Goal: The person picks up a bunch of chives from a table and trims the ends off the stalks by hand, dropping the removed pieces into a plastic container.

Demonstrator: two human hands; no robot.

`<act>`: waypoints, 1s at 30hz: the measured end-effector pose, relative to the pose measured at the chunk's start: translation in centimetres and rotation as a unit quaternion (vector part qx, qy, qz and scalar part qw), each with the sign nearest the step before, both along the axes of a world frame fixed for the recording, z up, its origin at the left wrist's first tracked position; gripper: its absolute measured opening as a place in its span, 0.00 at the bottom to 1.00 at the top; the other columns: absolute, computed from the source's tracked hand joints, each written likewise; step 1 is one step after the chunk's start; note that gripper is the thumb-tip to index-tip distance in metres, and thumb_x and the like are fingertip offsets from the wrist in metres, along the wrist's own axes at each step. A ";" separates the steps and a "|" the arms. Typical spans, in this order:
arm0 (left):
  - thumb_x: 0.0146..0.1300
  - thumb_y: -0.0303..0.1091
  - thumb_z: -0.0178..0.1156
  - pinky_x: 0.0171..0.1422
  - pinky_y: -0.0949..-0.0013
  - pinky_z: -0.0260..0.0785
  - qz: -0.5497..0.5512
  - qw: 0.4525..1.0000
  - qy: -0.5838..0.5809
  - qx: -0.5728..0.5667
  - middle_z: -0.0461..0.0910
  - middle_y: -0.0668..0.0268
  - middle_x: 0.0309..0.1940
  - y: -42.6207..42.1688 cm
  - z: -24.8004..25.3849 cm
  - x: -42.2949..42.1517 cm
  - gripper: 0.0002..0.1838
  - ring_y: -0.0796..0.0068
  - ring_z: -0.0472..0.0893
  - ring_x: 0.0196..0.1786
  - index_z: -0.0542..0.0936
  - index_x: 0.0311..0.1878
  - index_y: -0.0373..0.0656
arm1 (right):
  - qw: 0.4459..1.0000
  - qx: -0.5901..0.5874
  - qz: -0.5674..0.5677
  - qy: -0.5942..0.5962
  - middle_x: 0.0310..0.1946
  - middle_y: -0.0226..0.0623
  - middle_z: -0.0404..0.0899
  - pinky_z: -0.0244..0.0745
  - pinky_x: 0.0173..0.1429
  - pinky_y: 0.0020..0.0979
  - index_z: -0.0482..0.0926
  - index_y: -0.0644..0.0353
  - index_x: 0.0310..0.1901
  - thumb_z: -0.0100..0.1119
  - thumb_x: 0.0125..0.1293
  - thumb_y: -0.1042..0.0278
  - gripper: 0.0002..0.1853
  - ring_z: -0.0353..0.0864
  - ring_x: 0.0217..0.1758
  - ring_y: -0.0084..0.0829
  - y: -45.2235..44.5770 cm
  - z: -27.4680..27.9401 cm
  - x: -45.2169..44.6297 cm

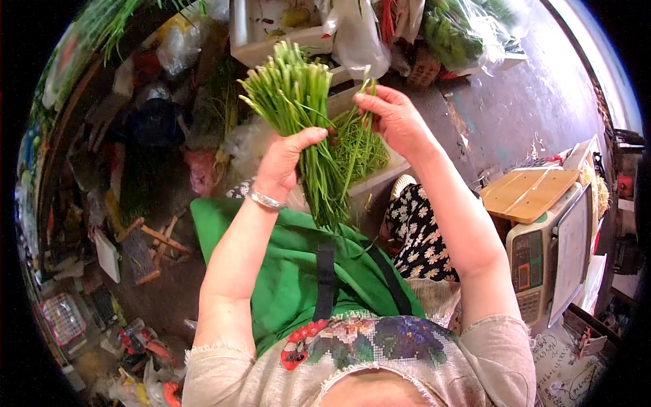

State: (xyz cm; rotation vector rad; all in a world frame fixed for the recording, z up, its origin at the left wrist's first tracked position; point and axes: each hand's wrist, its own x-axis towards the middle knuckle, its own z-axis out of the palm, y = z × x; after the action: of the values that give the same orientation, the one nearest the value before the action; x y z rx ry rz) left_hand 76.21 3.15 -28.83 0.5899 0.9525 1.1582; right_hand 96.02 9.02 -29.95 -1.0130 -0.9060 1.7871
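My left hand (pixel 283 163) is wrapped round a thick bunch of green stalks (pixel 288 85) that look like garlic chives. Their pale cut ends fan out at the top, and the thin lower parts hang down over a green apron (pixel 285 251). To the right of the bunch, my right hand (pixel 397 119) pinches a thin green stalk (pixel 368 88) between thumb and fingers. Below and behind both hands stands a white box (pixel 388 178) with loose green stems (pixel 366 152) inside.
A white foam box (pixel 247 41) and a plastic bag (pixel 363 44) are at the back. Bagged leafy greens (pixel 451 34) lie at the back right. A weighing scale (pixel 532 268) with a wooden board (pixel 532 193) stands at my right, and a small wooden stool (pixel 159 244) at my left.
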 end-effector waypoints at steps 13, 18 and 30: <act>0.55 0.25 0.62 0.43 0.64 0.82 -0.040 0.997 -0.059 -0.010 0.81 0.57 0.41 -0.3 1.3 -1.2 0.23 0.63 0.84 0.40 0.72 0.56 0.35 | 0.992 0.075 0.030 -0.092 0.29 0.22 0.76 0.68 0.35 0.21 0.78 0.56 0.37 0.63 0.63 0.65 0.07 0.73 0.30 0.16 -0.3 -0.5 -0.7; 0.55 0.25 0.62 0.41 0.63 0.82 -0.064 0.991 -0.079 -0.090 0.81 0.58 0.38 -0.6 0.5 -0.2 0.21 0.65 0.84 0.37 0.73 0.54 0.37 | 0.998 0.038 0.053 -0.012 0.35 0.25 0.80 0.73 0.40 0.23 0.79 0.57 0.41 0.62 0.64 0.65 0.08 0.78 0.36 0.19 -0.5 -0.7 -1.1; 0.54 0.25 0.64 0.34 0.67 0.81 -0.010 0.998 -0.015 -0.060 0.82 0.57 0.32 -0.2 0.0 -2.0 0.17 0.68 0.83 0.30 0.76 0.47 0.34 | 0.998 0.041 -0.041 -0.001 0.28 0.27 0.76 0.63 0.28 0.16 0.78 0.62 0.39 0.61 0.64 0.70 0.06 0.69 0.25 0.14 1.5 -0.7 1.3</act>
State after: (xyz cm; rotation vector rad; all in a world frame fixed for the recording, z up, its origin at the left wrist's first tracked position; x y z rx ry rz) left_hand 74.19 2.99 -28.83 0.4833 0.9820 1.0819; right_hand 97.33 10.56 -30.64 -0.9861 -0.9183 1.6691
